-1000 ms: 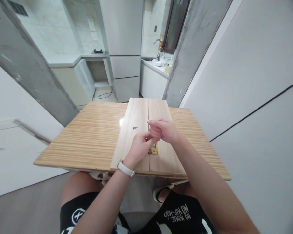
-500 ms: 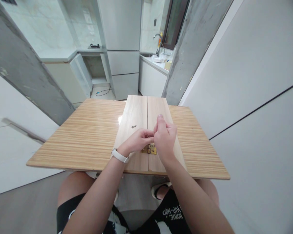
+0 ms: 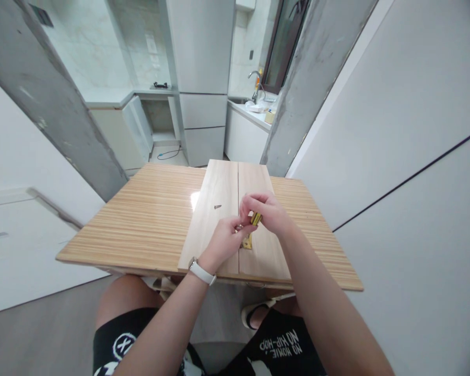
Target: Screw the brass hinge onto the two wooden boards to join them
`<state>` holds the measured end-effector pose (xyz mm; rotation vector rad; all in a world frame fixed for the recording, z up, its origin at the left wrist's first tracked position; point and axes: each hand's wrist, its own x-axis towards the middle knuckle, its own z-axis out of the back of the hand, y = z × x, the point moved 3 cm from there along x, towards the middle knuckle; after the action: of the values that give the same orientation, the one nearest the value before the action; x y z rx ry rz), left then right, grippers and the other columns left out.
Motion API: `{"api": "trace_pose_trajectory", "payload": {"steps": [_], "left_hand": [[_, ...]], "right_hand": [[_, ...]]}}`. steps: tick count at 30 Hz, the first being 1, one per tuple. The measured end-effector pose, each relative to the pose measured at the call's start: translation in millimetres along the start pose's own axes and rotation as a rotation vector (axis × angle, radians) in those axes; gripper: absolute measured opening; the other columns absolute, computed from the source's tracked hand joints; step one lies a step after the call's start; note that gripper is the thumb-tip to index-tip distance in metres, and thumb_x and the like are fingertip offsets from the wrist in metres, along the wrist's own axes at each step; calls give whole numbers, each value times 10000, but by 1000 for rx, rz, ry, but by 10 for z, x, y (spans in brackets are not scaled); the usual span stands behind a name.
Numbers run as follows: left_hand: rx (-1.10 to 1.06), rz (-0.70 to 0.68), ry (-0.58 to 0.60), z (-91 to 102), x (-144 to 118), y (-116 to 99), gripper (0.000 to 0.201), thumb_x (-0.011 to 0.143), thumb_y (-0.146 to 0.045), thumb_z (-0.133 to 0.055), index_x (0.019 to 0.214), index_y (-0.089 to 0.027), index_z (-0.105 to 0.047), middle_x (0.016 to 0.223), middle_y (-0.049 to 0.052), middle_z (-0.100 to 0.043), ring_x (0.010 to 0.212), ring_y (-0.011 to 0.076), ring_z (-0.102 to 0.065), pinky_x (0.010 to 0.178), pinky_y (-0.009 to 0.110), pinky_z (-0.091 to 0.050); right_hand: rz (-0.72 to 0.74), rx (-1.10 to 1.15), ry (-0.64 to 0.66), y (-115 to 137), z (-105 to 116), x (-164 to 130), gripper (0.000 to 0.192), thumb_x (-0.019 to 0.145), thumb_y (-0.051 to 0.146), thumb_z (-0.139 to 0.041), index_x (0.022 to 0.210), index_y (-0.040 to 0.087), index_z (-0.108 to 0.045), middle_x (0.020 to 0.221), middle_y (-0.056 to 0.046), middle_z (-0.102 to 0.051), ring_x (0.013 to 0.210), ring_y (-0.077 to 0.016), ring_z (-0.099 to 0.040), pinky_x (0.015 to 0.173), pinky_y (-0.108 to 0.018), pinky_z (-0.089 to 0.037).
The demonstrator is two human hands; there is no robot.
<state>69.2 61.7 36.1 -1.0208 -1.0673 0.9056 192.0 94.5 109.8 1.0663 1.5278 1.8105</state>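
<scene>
My right hand (image 3: 268,209) is closed around a small yellow-and-black block (image 3: 256,218), fingers bent down over the boards. Close against it, my left hand (image 3: 227,236) is pinched, its thumb reaching the block's lower end. A small shiny bit shows between the left fingers, too little to name. Under the hands a brass hinge (image 3: 247,242) lies at the seam between two pale wooden boards (image 3: 219,180), partly covered by the left hand. One dark screw (image 3: 218,207) lies loose on the left board, beyond the left hand.
The boards rest on a striped wood-grain table (image 3: 133,219) whose front edge is just above my knees. A white cabinet wall (image 3: 395,156) rises at the right. Behind the table stand a fridge (image 3: 203,109) and a sink counter with a faucet (image 3: 254,83).
My right hand has turned over from a thumb-up fist, and the yellow-and-black block now shows in it. My left hand has shifted slightly right. The view has tilted up a little.
</scene>
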Motion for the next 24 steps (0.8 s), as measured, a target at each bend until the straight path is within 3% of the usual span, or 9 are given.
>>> {"api": "trace_pose_trajectory", "payload": {"steps": [4, 8, 14, 20, 24], "left_hand": [[-25, -6, -7, -1, 35, 18, 328, 952, -408, -684, 886, -112, -810, 774, 64, -740, 704, 172, -604, 644, 267, -428], [-76, -13, 28, -1, 38, -1, 350, 953, -439, -688, 948, -117, -823, 811, 69, -757, 729, 181, -629, 657, 268, -450], [-182, 26, 48, 19, 55, 76, 309, 937, -396, -719, 889, -96, -776, 814, 64, -753, 764, 184, -649, 701, 274, -470], [-221, 13, 191, 53, 135, 122, 290, 943, -385, -722, 962, -103, -788, 916, 82, -784, 863, 203, -686, 799, 288, -512], [-189, 19, 281, 101, 253, 140, 297, 933, -382, -727, 960, -94, -799, 895, 83, -784, 819, 184, -666, 735, 258, -489]], "right_hand": [[-72, 74, 288, 20, 72, 97, 519, 953, 485, -700, 557, 160, -615, 535, -23, -627, 479, -119, -520, 507, -269, -385], [-118, 167, 325, -31, 29, 120, 617, 935, 490, -715, 465, 189, -451, 406, 42, -437, 404, -75, -360, 458, -259, -264], [-124, 132, 29, -126, -86, 117, 646, 939, 508, -686, 457, 215, -370, 405, 77, -308, 381, -57, -253, 421, -271, -166], [-74, 41, -246, -138, -131, 75, 649, 932, 557, -657, 444, 218, -396, 404, 60, -323, 401, -69, -270, 436, -290, -173], [-59, -54, -441, -129, -175, 28, 642, 949, 563, -627, 455, 219, -405, 419, 52, -335, 418, -81, -289, 455, -304, -198]]}}
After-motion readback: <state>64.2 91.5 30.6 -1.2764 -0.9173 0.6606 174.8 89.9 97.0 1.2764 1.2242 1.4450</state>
